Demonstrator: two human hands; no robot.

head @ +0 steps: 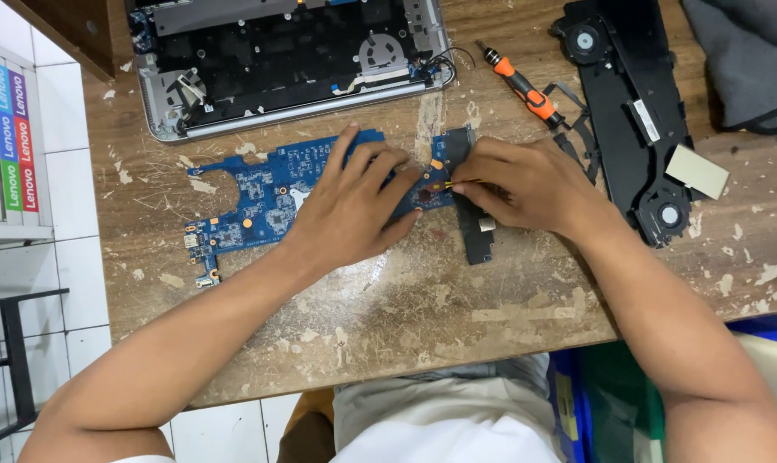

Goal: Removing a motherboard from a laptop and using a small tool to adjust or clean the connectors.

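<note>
The fingers of the right hand (526,184) are pinched together on a thin yellowish tool (459,183), whose tip touches the right end of the flat blue circuit board (260,201), while the left hand (354,206) lies flat on the middle of this board with its fingers spread apart, pressing it down on the worn wooden table (423,300). A narrow black part (476,236) lies just under the right hand, touching the board's right end. Farther away are an opened grey laptop base (294,60) above the board, an orange-and-black screwdriver (526,90) above the right hand, and a long black fan assembly (629,111) at the right.
</note>
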